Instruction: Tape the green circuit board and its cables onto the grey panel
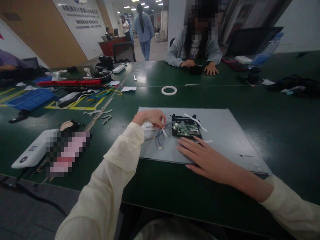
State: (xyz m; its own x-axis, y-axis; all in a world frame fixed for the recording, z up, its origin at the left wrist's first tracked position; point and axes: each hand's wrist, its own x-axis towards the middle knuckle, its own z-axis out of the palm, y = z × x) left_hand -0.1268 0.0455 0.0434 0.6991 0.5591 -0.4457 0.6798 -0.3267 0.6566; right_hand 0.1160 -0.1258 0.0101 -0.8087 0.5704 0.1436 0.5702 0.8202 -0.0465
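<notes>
At the near edge of the dark green table point(155, 186), two arms in pale cream sleeves reach forward from the person wearing the camera. The right hand point(206, 158) lies flat, palm down and fingers spread, on the near part of a large flat grey metal panel point(225, 133) that rests on the table; it holds nothing, and its fingertips stop just short of a small black-framed green circuit board point(185, 127) mounted on the panel. The left hand point(150, 118) is curled at the panel's left edge, its fingers pinched on a white strip of tape or tag point(163, 128) among thin grey wires point(160, 138) that run from the board's left side. A second white strip point(196, 121) lies slanted across the board's far right corner.

Towards the table's left near corner sit a white flat device point(32, 151) and a blurred-out patch beside it. Further along the left side lie a blue plastic tray point(31, 99), yellow tape markings point(75, 106), a tangle of coloured wires point(107, 92) and a long red strip-shaped item point(68, 82).

Past the panel, near the table's middle, lies a white ring of tape point(169, 90). At the far edge another person in a grey striped top point(180, 48) sits with both hands on a dark object. To the right of that person are a black open laptop point(252, 40) and a clear plastic bottle point(266, 51). Beyond the table, a person in a blue top point(143, 28) stands in the corridor.
</notes>
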